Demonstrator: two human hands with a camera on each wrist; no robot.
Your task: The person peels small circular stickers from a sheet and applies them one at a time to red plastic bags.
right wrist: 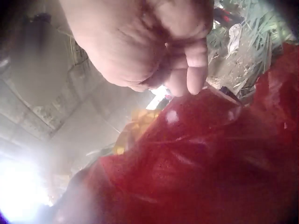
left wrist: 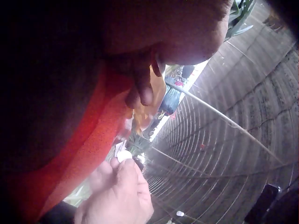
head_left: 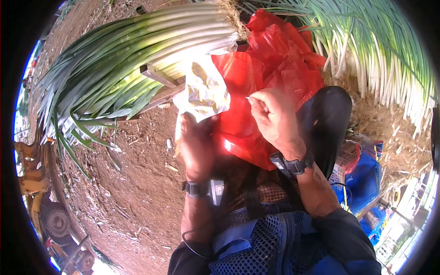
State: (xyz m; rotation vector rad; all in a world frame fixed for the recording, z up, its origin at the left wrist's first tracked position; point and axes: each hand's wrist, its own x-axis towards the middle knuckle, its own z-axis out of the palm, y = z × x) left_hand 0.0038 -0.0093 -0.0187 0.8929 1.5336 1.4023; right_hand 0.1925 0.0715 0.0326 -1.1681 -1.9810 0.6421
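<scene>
My left hand (head_left: 197, 149) grips the lower edge of a crumpled white and yellow plastic bag (head_left: 207, 91), overexposed in the head view. Its yellowish film (left wrist: 152, 105) shows past the curled fingers in the left wrist view. My right hand (head_left: 276, 120) is raised to the right of the bag. Between its thumb and forefinger it pinches a small white piece (left wrist: 124, 155), rounded and pale; I cannot tell what it is. Red plastic sheeting (head_left: 238, 119) spreads over the lap beneath both hands and fills much of the right wrist view (right wrist: 210, 158).
A big stack of leeks (head_left: 133, 59) lies on a metal frame (head_left: 158, 75) at the left. Spring onions (head_left: 380, 55) are heaped at the far right. Brown soil (head_left: 133, 192) with plant scraps covers the ground. A blue bag (head_left: 362, 178) lies right of the knee (head_left: 327, 114).
</scene>
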